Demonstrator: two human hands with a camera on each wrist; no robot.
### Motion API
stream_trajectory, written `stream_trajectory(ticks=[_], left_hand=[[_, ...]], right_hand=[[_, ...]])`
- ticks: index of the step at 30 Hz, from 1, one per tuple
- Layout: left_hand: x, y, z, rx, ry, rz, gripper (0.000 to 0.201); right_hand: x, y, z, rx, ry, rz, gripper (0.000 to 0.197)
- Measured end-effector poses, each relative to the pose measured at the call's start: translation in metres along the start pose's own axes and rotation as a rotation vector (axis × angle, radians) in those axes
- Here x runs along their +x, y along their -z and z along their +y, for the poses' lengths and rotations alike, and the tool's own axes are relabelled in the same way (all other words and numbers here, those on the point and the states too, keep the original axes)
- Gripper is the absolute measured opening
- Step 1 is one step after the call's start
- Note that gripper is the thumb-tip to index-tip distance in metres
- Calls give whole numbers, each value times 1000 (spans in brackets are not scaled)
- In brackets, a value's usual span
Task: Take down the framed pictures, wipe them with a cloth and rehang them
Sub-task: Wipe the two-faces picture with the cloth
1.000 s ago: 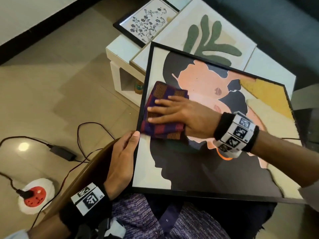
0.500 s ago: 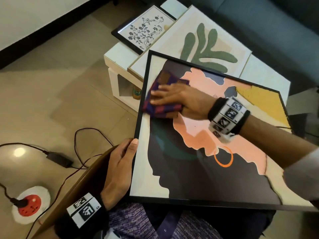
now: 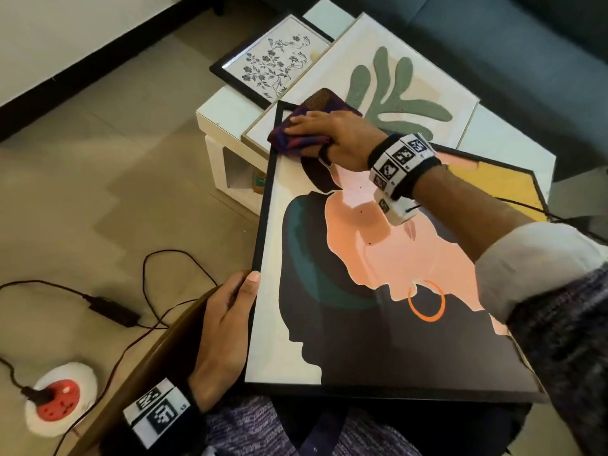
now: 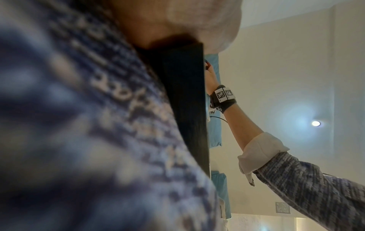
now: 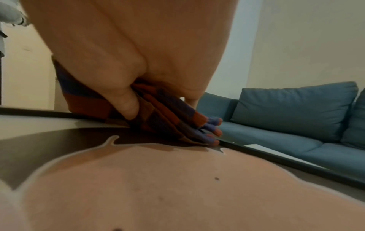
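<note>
With the right hand (image 3: 332,134) pressing the cloth (image 3: 297,134), fingers flat, onto the portrait frame's (image 3: 260,232) far-left corner, and only the left hand (image 3: 227,324) curled round its left edge, a hard push could tip it off the lap.

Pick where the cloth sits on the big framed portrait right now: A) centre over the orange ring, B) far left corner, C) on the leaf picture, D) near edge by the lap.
B: the right hand presses the striped cloth onto the far left corner of the framed portrait.

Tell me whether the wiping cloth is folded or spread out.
Folded. The right wrist view shows the cloth stacked in several layers under the right hand, bunched at the picture's far corner.
</note>
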State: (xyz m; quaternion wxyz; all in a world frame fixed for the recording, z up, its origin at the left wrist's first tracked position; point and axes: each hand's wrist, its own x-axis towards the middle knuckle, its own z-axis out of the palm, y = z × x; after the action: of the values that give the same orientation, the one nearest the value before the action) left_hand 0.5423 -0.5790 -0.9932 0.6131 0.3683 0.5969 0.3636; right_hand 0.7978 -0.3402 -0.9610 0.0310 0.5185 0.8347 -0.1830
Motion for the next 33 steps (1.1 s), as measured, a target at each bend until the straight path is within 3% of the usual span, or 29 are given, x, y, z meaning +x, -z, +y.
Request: stream_trajectory(ticks=[6, 13, 19, 24, 28, 33], left_hand=[[0, 0, 0, 23, -5, -8, 29], [2, -1, -5, 63, -19, -24, 31], [3, 0, -9, 32, -20, -45, 33], [3, 1, -10, 41, -2, -53, 33], [3, 2, -9, 51, 10, -28, 32], [4, 4, -9, 42, -8, -13, 32]], right_hand=[[8, -12, -6, -119, -115, 40, 63], [3, -19, -32, -347, -284, 152, 54], [-20, -25, -37, -506, -480, 151, 44], [-4, -20, -47, -390, -419, 143, 45], [19, -18, -57, -292, -346, 117, 66], [-10, -8, -49, -128, -272, 28, 63]])
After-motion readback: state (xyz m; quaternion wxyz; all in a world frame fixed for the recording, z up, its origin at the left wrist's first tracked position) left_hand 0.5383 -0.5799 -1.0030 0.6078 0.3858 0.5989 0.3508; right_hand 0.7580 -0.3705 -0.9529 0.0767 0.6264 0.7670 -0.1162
